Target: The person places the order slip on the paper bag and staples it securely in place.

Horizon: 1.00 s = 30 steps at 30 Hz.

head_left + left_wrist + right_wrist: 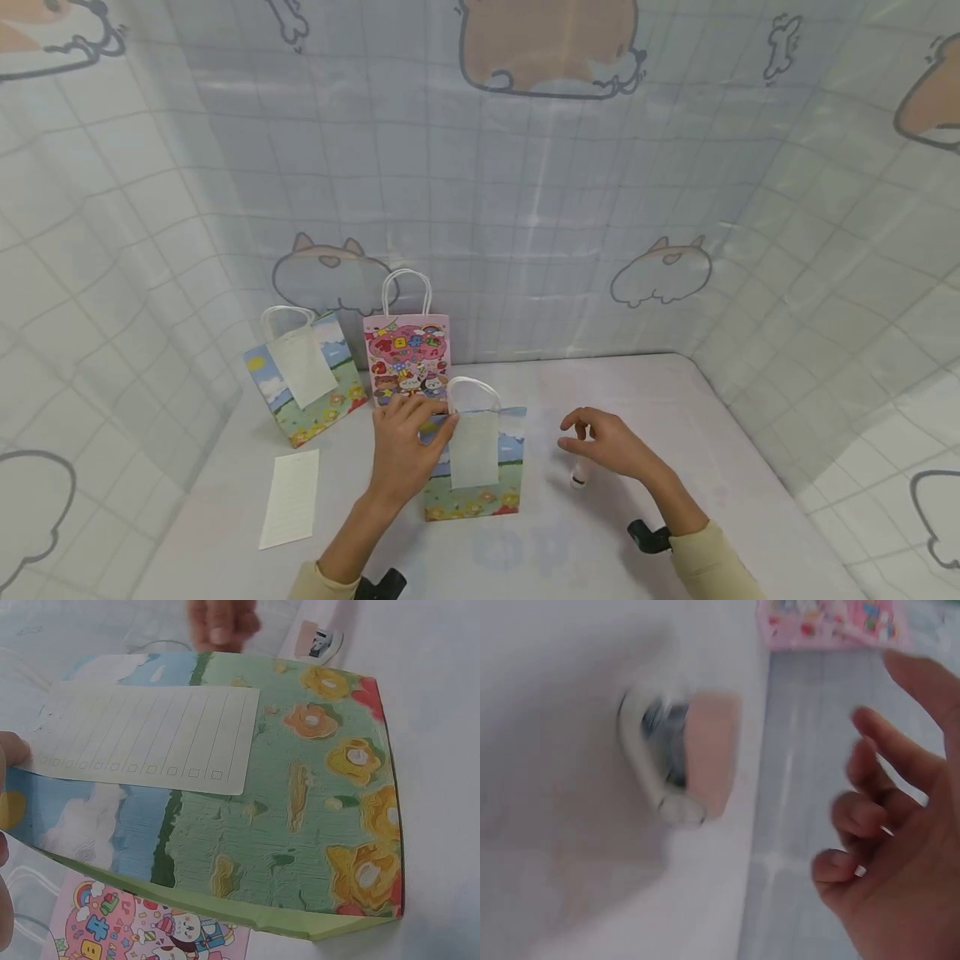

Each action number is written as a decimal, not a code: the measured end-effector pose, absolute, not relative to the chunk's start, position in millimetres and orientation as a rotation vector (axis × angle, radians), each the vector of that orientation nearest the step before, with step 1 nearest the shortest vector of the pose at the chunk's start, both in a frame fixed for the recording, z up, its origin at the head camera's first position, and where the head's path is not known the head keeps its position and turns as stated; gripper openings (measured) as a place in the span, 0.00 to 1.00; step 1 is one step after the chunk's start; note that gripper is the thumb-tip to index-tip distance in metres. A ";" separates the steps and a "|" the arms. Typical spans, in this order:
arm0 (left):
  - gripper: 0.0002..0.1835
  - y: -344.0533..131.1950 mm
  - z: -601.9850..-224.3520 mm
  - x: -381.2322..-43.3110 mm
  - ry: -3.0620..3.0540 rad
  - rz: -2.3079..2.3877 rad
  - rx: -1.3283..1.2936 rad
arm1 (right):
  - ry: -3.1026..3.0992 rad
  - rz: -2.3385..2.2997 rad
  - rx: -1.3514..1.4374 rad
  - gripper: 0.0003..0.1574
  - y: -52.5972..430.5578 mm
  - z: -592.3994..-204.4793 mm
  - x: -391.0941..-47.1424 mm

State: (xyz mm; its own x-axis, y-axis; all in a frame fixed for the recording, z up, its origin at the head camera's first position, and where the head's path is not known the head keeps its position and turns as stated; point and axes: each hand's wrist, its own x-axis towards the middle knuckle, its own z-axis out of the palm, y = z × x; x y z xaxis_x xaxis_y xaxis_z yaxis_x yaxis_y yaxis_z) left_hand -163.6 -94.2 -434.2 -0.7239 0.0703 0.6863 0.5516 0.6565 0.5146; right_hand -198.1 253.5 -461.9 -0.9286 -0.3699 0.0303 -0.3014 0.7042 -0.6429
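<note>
My left hand (408, 442) pinches the upper left edge of a paper gift bag (472, 504) printed with sky, meadow and flowers. A pale lined note sheet (150, 735) lies against the bag's front, its top at the bag's upper edge below the white handle (476, 383). In the left wrist view a fingertip presses the end of the sheet. To the right of the bag, my right hand (607, 442) hovers with loosely bent fingers and nothing in them. Just below it on the table is a small pink and white stapler (712, 750), blurred in the right wrist view.
Behind, on the left, stands a second meadow-print bag (341, 400) with a sheet on its front. Beside it is a pink cartoon bag (407, 333) with white handles. A loose lined sheet (290, 500) lies at the table's left. Patterned curtains (525, 183) enclose the table.
</note>
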 end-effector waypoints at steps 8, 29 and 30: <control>0.10 -95.2 -434.5 -163.2 -2.241 -0.992 -0.476 | 2.649 -1.013 -0.513 0.25 281.4 -480.9 -205.7; 0.10 -96.0 -436.2 -165.2 -2.236 -0.995 -0.477 | 2.575 -0.952 -0.410 0.33 290.7 -488.2 -193.8; 0.10 -96.0 -436.4 -165.4 -2.236 -0.997 -0.477 | 2.576 -0.955 -0.405 0.34 290.1 -488.8 -193.7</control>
State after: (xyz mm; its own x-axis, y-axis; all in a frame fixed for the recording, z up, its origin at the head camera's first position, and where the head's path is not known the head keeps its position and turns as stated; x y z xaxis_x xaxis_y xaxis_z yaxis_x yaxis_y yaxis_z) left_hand -165.4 -96.0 -436.4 -0.7318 0.0672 0.6782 0.5495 0.6469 0.5288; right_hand -193.7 290.1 -488.8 -0.8930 -0.3846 -0.2338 -0.1392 0.7300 -0.6692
